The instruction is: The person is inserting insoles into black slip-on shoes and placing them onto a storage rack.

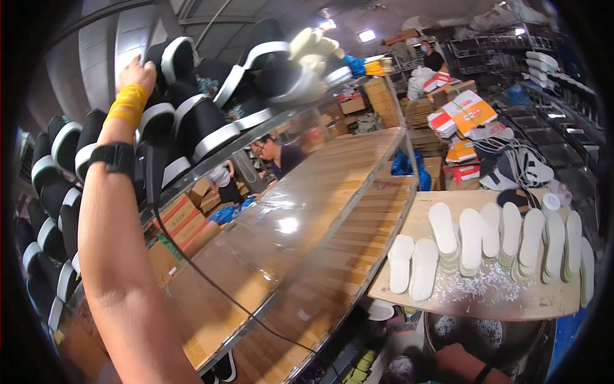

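Note:
My left hand [136, 75], with a yellow wrap at the wrist and a black band below it, is raised at the upper left. Its fingers look curled, beside a black shoe with a thick white sole [178, 59]; what they hold, if anything, is hidden. Several similar black shoes are piled around and below it. At the lower right edge, my right hand [457, 360] shows only in part and in shadow, by a dark round basin [537, 333]. Its fingers cannot be made out.
A slanting plastic-covered wooden shelf [358, 157] with a metal frame crosses the middle, a black cable [214, 285] over it. White insoles [471, 240] and scattered white bits lie on a board [416, 217] at right. Cartons [470, 115] stand behind; a co-worker [281, 157] is beyond the shelf.

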`<state>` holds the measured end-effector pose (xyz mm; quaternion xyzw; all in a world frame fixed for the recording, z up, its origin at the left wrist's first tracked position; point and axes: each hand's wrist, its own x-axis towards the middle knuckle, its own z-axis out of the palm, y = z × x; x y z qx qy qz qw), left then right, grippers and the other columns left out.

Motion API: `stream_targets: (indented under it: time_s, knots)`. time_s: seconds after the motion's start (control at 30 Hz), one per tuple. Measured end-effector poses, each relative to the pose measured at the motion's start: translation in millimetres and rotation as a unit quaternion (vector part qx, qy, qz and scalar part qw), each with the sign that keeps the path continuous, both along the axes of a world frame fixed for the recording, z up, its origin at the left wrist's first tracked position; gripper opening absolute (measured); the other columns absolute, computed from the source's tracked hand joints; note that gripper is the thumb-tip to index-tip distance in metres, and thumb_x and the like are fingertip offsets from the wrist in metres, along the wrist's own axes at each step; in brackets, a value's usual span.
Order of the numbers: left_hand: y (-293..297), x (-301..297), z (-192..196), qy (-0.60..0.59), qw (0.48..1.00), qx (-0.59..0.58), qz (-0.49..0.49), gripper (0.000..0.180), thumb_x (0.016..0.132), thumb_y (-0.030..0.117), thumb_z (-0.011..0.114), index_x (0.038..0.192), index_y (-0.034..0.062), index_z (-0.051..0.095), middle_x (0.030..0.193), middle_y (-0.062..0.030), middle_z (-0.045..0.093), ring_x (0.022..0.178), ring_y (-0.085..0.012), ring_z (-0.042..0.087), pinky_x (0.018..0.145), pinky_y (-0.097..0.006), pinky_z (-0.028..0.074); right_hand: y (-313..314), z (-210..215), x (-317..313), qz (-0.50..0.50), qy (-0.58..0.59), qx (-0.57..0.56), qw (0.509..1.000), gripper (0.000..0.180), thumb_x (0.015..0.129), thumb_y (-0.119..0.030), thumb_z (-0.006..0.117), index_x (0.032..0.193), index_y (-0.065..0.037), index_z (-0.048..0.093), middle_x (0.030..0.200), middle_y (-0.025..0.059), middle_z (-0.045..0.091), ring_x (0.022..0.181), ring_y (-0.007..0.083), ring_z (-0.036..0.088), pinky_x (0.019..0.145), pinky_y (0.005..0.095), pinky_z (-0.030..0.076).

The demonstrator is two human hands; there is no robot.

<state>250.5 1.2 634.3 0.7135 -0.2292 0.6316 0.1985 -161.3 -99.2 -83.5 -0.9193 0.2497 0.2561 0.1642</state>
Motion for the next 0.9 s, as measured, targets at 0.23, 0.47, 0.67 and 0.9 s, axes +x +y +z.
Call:
stream_targets:
  time_s: [0.23, 0.47, 0.67, 0.9]
  knots:
    - [-111.3, -105.6, -76.0, -0.081, 0.839, 0.185, -0.505, 0.033, 0.085, 0.024, 0.051, 0.114, 0.0080, 0.055, 0.109, -0.0093, 0.058, 0.102, -0.0190, 0.053, 0.089, -0.028, 0.039, -4.6, 4.8, -38.1, -0.060, -0.118, -0.034, 0.991, 0.022, 0.074, -0.027, 0.052, 0.088, -0.011, 0.057, 0.083, 0.0127, 0.063, 0.080, 0.0298, 0.062, 0.068, 0.0456, 0.048]
    - [-135.9, -358.9, -390.2, 0.120, 0.389, 0.689, -0.601, 0.030, 0.078, 0.018, 0.061, 0.103, 0.0025, 0.056, 0.098, -0.0153, 0.059, 0.090, -0.0303, 0.057, 0.078, -0.035, 0.045, -38.8, 68.3, -186.1, -0.317, -0.275, -0.085, 0.903, 0.019, 0.067, -0.019, 0.056, 0.079, -0.005, 0.060, 0.080, 0.0156, 0.060, 0.079, 0.0342, 0.058, 0.070, 0.0442, 0.047]
    - [-126.3, -445.4, -616.4, 0.214, 0.115, 0.737, -0.631, 0.032, 0.081, 0.020, 0.056, 0.106, 0.0005, 0.055, 0.099, -0.0187, 0.058, 0.091, -0.0347, 0.056, 0.080, -0.036, 0.045, -48.6, 54.9, -448.8, -0.616, -0.203, -0.256, 0.716, 0.041, 0.071, -0.018, 0.060, 0.110, -0.009, 0.054, 0.094, 0.0164, 0.060, 0.086, 0.0341, 0.058, 0.077, 0.0398, 0.047]
    - [-98.0, -427.5, -738.0, 0.318, 0.275, 0.700, -0.577, 0.034, 0.082, 0.028, 0.053, 0.106, 0.0054, 0.057, 0.105, -0.0170, 0.057, 0.094, -0.0331, 0.056, 0.080, -0.038, 0.046, -148.4, 39.4, -572.1, -0.682, -0.134, -0.283, 0.661, 0.063, 0.069, -0.020, 0.060, 0.128, -0.012, 0.038, 0.112, 0.0208, 0.054, 0.102, 0.0362, 0.052, 0.084, 0.0424, 0.044]
